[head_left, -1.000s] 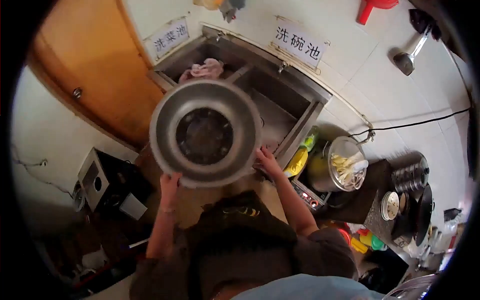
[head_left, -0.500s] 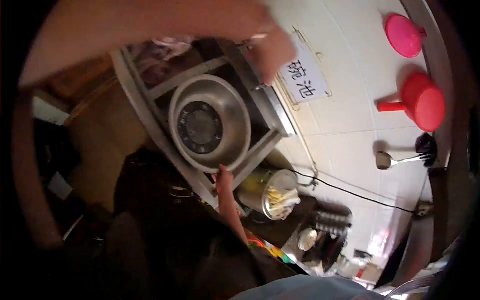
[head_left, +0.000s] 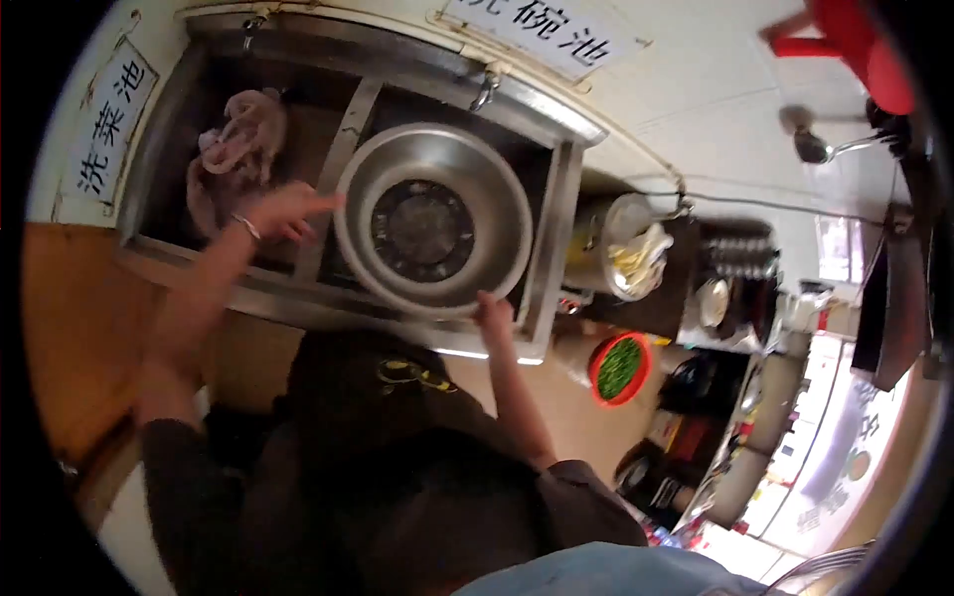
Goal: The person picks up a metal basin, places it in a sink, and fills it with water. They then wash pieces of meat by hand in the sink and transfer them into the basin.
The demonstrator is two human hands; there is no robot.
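A large round metal basin (head_left: 497, 209) sits over the right compartment of a steel double sink (head_left: 343, 164). My right hand (head_left: 494, 310) is closed on the basin's near rim at its lower right. At the basin's left edge is my left hand (head_left: 288, 211), with a finger stretched toward the rim; whether it touches is unclear. A band circles the left wrist. Pale pinkish, limp pieces (head_left: 243, 139) lie in the left compartment, beyond my left hand. The basin's bottom shows a dark ring pattern.
A faucet (head_left: 485, 87) stands behind the basin, another (head_left: 254, 32) at the back left. Right of the sink is a metal pot (head_left: 596, 243) with pale items on top. A red bowl of green pieces (head_left: 619, 369) stands lower right. A ladle (head_left: 813, 147) hangs on the wall.
My left hand has come down from near the wall and faucet to the basin's left side. The view has turned, showing more of the left compartment. My right hand still grips the rim.
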